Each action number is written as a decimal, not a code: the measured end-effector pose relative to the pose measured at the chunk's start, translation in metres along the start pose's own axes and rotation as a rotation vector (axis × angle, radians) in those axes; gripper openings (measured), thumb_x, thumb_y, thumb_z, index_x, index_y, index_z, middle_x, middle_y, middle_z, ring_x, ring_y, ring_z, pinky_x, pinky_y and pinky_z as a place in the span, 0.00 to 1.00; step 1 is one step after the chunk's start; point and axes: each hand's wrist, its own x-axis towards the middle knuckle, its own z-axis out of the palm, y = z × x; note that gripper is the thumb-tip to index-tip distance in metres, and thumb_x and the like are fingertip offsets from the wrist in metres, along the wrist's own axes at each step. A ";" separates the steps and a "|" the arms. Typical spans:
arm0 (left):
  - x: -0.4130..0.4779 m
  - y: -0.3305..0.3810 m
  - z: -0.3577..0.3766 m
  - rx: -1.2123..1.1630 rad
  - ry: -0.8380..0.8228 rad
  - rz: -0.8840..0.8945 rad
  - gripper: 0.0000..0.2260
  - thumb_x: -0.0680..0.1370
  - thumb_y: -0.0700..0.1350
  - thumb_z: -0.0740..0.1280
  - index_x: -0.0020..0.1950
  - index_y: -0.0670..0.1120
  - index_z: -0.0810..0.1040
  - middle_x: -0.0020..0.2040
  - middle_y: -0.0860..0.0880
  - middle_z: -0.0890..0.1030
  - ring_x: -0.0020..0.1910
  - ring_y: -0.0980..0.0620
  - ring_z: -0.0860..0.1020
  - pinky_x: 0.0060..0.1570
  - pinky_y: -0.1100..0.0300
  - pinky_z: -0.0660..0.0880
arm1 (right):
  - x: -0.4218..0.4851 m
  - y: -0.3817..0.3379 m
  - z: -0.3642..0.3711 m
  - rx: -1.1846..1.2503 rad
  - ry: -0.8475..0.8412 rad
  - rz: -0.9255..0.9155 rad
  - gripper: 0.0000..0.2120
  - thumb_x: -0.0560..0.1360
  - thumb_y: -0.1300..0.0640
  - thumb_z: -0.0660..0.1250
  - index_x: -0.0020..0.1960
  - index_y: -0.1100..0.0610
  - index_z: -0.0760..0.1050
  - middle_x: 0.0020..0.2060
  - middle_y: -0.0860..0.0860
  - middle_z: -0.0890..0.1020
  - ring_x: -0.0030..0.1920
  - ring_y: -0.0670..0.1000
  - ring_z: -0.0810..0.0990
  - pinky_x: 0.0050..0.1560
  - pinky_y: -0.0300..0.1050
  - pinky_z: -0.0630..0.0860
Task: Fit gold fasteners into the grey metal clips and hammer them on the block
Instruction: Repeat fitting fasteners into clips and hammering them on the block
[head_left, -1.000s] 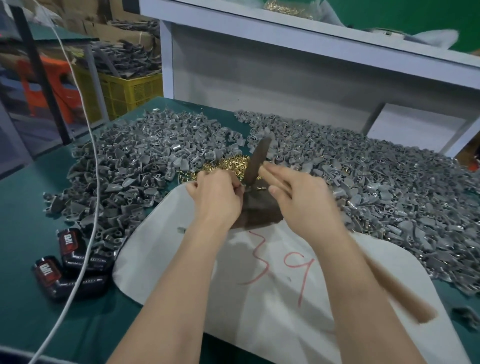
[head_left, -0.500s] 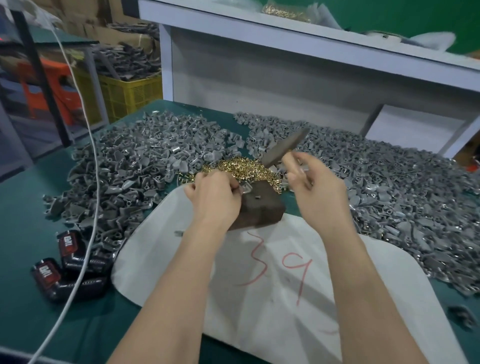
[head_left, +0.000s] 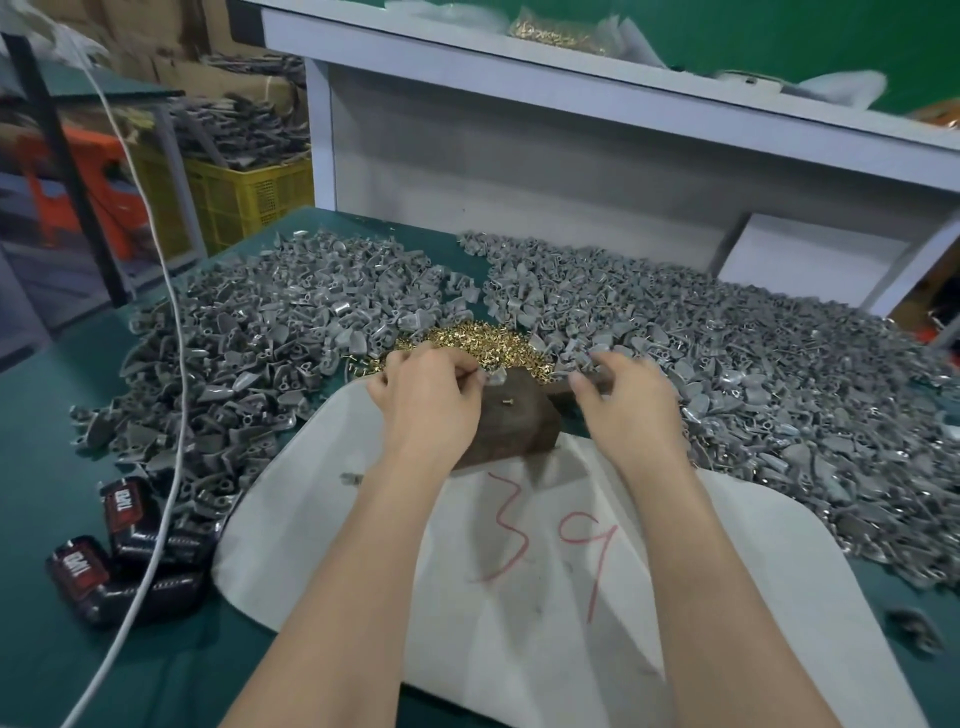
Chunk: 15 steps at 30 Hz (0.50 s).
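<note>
**STATION STATUS: CLIP HELD AT BLOCK, FASTENER NOT YET FITTED**

I read the desk (head_left: 47, 493) from its left edge.

1. Two black battery packs (head_left: 124, 512) and a white cable (head_left: 169, 332) lie near the front-left corner, apart from the work.
2. The left clip heap (head_left: 249, 353) covers the left half, toward the back edge.
3. The gold fasteners (head_left: 467, 338) form a small pile at mid-desk, between the two heaps and just behind the block. I judge this puts them within short reach of either hand.
4. The left hand (head_left: 431, 405) pinches a single clip (head_left: 493, 376) between thumb and forefinger, at the far-left top corner of the block (head_left: 519, 431). The block stands on the far edge of a white sheet (head_left: 571, 597).
5. One loose fastener (head_left: 506, 401) lies on the block top, apart from the single clip. I judge that fitting comes next, and hammering after it.
6. The right hand (head_left: 628, 415) sits just right of the block, fingers curled down over something dark. It is blurred, so I cannot tell whether it grasps anything.
7. The right clip heap (head_left: 779, 395) runs to the right edge.
</note>
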 end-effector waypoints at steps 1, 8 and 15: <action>0.000 0.001 0.000 -0.022 -0.002 0.018 0.06 0.78 0.49 0.65 0.50 0.54 0.82 0.54 0.53 0.78 0.60 0.46 0.67 0.52 0.56 0.55 | 0.001 -0.010 -0.001 0.115 -0.020 -0.104 0.19 0.77 0.47 0.63 0.67 0.50 0.72 0.56 0.51 0.77 0.54 0.52 0.76 0.60 0.51 0.72; 0.002 0.004 -0.007 -0.232 0.109 -0.026 0.11 0.79 0.49 0.63 0.60 0.52 0.78 0.62 0.51 0.73 0.65 0.49 0.68 0.65 0.51 0.61 | 0.025 -0.046 0.007 0.429 0.014 -0.067 0.12 0.77 0.54 0.65 0.59 0.54 0.77 0.51 0.48 0.81 0.50 0.47 0.79 0.58 0.47 0.75; 0.007 0.002 -0.030 -0.742 0.440 -0.215 0.08 0.78 0.40 0.61 0.54 0.52 0.73 0.58 0.51 0.69 0.63 0.45 0.71 0.65 0.48 0.67 | 0.029 -0.078 0.032 0.064 -0.017 -0.144 0.26 0.78 0.50 0.61 0.74 0.44 0.59 0.74 0.57 0.60 0.74 0.60 0.58 0.73 0.58 0.55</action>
